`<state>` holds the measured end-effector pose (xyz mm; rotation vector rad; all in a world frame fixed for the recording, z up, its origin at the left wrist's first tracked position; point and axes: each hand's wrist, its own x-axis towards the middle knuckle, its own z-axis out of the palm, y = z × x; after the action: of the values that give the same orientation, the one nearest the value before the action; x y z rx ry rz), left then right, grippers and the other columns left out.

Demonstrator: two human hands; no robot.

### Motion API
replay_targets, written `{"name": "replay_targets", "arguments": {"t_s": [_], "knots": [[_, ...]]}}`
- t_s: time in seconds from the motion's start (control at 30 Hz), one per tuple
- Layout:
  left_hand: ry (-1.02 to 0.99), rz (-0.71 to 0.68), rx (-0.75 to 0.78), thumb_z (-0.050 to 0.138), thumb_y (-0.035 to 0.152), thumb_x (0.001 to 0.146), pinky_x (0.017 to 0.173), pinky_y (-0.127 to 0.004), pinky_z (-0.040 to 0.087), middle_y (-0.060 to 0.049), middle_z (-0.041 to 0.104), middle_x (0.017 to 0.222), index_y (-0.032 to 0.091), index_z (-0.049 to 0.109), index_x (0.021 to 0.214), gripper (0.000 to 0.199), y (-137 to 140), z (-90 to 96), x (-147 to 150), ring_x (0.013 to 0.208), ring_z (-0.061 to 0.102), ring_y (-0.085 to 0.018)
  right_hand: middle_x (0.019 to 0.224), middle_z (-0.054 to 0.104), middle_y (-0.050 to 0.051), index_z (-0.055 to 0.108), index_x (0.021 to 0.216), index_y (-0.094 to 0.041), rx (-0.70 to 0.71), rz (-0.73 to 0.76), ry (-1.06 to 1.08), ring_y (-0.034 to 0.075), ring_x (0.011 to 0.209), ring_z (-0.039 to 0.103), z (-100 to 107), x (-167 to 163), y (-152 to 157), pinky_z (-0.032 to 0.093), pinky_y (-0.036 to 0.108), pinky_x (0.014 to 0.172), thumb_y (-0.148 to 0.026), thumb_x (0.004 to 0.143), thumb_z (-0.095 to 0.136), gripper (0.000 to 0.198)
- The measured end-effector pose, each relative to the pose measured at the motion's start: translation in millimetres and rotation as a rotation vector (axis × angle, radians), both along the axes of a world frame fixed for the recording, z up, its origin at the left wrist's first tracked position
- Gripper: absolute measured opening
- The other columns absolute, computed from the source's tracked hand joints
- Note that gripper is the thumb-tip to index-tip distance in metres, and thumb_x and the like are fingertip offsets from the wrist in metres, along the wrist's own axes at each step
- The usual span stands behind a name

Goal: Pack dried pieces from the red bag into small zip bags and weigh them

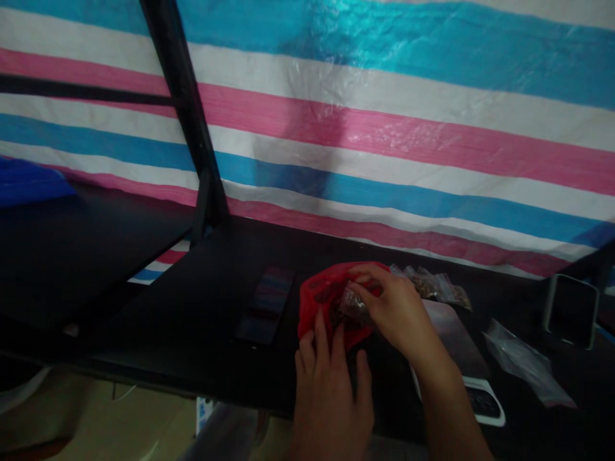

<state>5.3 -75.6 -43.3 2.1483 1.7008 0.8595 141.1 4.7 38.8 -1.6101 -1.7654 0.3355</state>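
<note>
Red bag [310, 314] sits open on black table [230, 256]. Right hand [396, 307] pinches a clear packet [354, 304] (contents unclear) at the bag's mouth. Left hand [331, 387], open with fingers spread, touches the bag at 6 o'clock. From the bag: dark phone [264, 307], 9 o'clock; filled packets [432, 283], between 2 and 3; white-edged device [456, 339], 4.

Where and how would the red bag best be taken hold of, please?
I'd pinch the left rim of the red bag, coming from the left with one of the fingers inside: the soft wall looks raised there and the mouth is open. The near edge has the left hand at it, and the right hand holds a small clear bag at the mouth.
</note>
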Motion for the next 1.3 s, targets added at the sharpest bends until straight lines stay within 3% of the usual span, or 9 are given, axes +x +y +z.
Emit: {"name": "replay_targets", "arguments": {"t_s": [0.27,0.4,0.63,0.93,1.1,1.3], "knots": [[-0.100,0.022,-0.043,0.048,0.032,0.105,0.108,-0.067,0.055,-0.023,0.051,0.166,0.011,0.068,0.146,0.050,4,11.1,3,0.134,0.059,-0.042,0.094,0.086,0.002,0.080,0.106,-0.030,-0.101,-0.019,0.057,0.026,0.090,0.081,-15,-10,0,0.057,0.038,0.083,-0.027,0.089,0.072,0.019],[-0.102,0.027,-0.077,0.046,0.032,0.105,0.109,-0.070,0.053,-0.024,0.049,0.168,0.010,0.067,0.147,0.052,6,11.8,4,0.137,0.057,-0.044,0.094,0.085,0.003,0.081,0.102,-0.028,-0.073,-0.050,0.138,0.025,0.088,0.081,-15,-10,-1,0.058,0.037,0.082,-0.028,0.089,0.071,0.016],[-0.118,0.065,-0.059,0.047,0.032,0.105,0.107,-0.067,0.055,-0.023,0.058,0.161,0.016,0.067,0.148,0.050,5,7.4,9,0.134,0.060,-0.043,0.096,0.086,0.004,0.080,0.101,-0.028,-0.144,-0.043,0.132,0.027,0.091,0.082,-21,-10,-1,0.060,0.039,0.083,-0.025,0.089,0.069,0.017],[-0.136,0.082,-0.052,0.046,0.033,0.106,0.110,-0.070,0.051,-0.022,0.050,0.167,0.018,0.066,0.148,0.050,3,7.6,10,0.139,0.056,-0.044,0.103,0.085,0.004,0.081,0.104,-0.028,-0.101,-0.049,0.139,0.026,0.093,0.080,-16,-6,-3,0.059,0.040,0.087,-0.028,0.091,0.067,0.019],[-0.151,0.054,-0.077,0.044,0.032,0.106,0.110,-0.069,0.051,-0.023,0.049,0.168,0.017,0.064,0.151,0.051,4,9.9,9,0.138,0.056,-0.043,0.103,0.085,0.004,0.080,0.106,-0.028,-0.148,-0.044,0.153,0.027,0.094,0.080,-17,-11,-4,0.058,0.042,0.089,-0.030,0.090,0.068,0.020],[-0.169,0.077,-0.054,0.044,0.035,0.107,0.111,-0.072,0.048,-0.024,0.047,0.168,0.015,0.061,0.152,0.053,6,8.7,10,0.140,0.053,-0.045,0.101,0.084,0.006,0.081,0.099,-0.026,-0.067,-0.035,0.314,0.026,0.093,0.079,-20,-9,-2,0.059,0.039,0.087,-0.033,0.087,0.068,0.018]]}}
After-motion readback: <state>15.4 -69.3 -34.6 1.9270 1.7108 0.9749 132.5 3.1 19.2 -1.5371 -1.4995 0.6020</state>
